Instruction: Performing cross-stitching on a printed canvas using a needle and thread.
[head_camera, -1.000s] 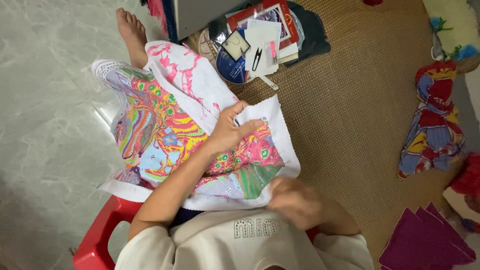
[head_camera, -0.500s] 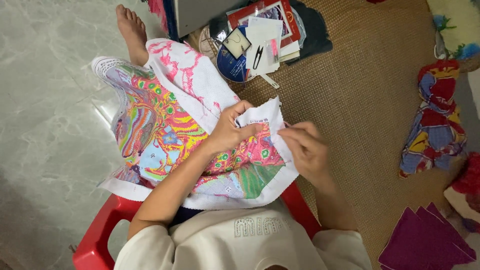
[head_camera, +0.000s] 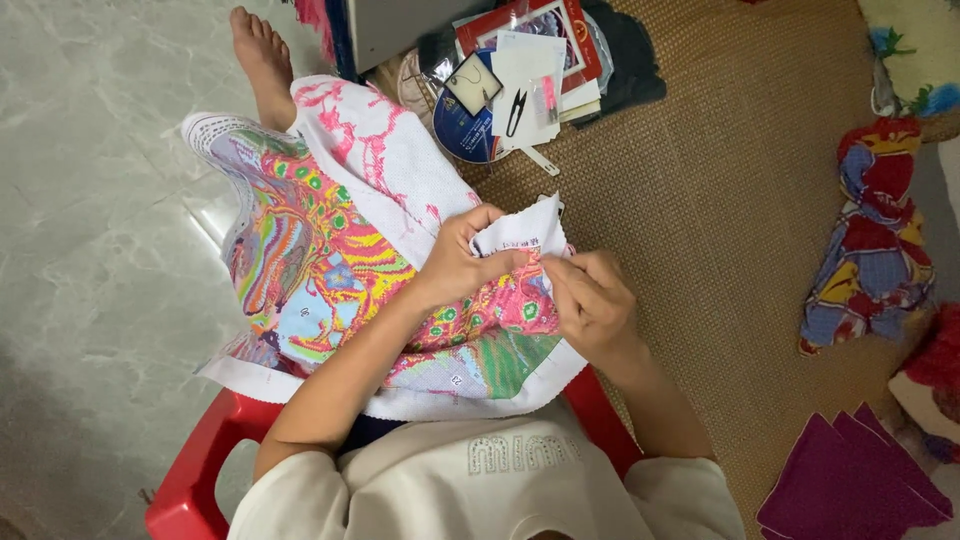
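Note:
A large cross-stitch cloth, white with a bright multicoloured pattern, lies over my lap. My left hand grips a folded-up white corner of the cloth. My right hand pinches the cloth right beside it, fingertips pressed together at the pink stitched area. Whether a needle is between the fingers cannot be made out.
I sit on a red plastic stool at the edge of a woven mat. Ahead lie a round blue tin, small black snips, papers and a red-framed booklet. A patchwork cloth and purple fabric pieces lie right.
My right hand rose from my lap to the cloth's corner and now pinches it beside my left hand, which lifted the white corner slightly.

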